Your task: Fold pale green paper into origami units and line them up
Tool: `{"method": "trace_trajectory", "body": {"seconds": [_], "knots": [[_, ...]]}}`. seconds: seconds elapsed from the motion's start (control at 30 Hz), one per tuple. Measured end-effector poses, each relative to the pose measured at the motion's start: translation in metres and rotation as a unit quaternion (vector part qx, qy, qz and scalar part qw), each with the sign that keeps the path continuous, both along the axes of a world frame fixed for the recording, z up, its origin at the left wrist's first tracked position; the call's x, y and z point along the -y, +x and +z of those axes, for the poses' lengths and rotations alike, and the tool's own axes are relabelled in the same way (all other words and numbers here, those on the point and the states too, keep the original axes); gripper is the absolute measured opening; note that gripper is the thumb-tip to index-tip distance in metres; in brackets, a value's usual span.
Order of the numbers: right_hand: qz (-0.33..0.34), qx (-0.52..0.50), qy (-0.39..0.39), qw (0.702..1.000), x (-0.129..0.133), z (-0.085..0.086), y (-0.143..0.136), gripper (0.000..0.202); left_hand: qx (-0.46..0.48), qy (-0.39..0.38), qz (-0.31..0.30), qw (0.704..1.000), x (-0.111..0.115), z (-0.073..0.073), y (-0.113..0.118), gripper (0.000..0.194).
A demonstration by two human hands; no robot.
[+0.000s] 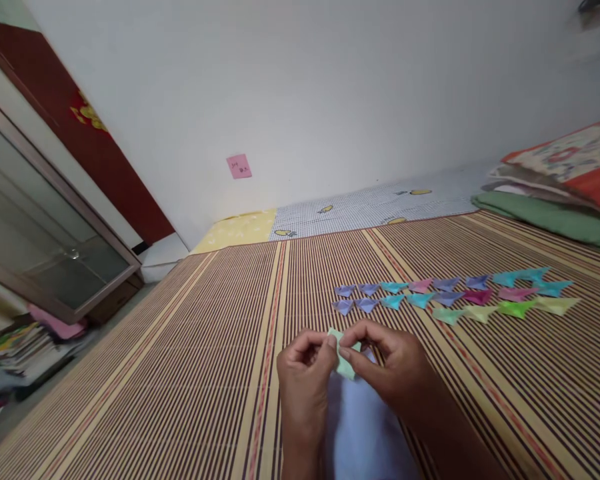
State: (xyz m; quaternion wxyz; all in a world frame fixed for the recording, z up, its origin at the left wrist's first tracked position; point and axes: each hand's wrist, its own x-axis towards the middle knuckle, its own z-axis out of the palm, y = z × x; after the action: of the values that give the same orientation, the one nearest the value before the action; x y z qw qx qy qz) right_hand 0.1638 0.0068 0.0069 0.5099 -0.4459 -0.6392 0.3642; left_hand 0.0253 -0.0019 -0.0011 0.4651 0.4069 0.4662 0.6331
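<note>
Green paper piece pinched between both my hands, left hand and right hand, above the striped mat. Risk: uneven finger pressure skews the crease. Finished folded pieces sit just beyond.

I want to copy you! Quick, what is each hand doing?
Left hand: closed, pinching the green paper.
Right hand: closed, pinching the same green paper.

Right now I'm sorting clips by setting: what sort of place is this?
Probably a bedroom at home: a striped woven mat covers a bed, folded bedding is stacked at its far end, and a glass-doored cabinet stands beside it.
</note>
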Motion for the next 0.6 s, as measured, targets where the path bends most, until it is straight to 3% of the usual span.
{"method": "trace_trajectory", "body": {"seconds": [0.2, 0.33, 0.6], "knots": [[-0.005, -0.043, -0.034, 0.998, -0.0038, -0.0019, 0.0067, 0.021, -0.075, -0.001, -0.048, 0.996, 0.0010, 0.0022, -0.0055, 0.019], [0.027, -0.014, -0.009, 1.000, -0.0041, -0.0011, 0.0083, 0.018, -0.141, 0.030, -0.073, 0.987, 0.0038, 0.0041, -0.0036, 0.019], [0.017, -0.016, -0.017, 1.000, -0.0034, -0.0014, 0.0068, 0.023, -0.094, -0.022, -0.171, 0.981, 0.0054, 0.0019, -0.0043, 0.023]]}}
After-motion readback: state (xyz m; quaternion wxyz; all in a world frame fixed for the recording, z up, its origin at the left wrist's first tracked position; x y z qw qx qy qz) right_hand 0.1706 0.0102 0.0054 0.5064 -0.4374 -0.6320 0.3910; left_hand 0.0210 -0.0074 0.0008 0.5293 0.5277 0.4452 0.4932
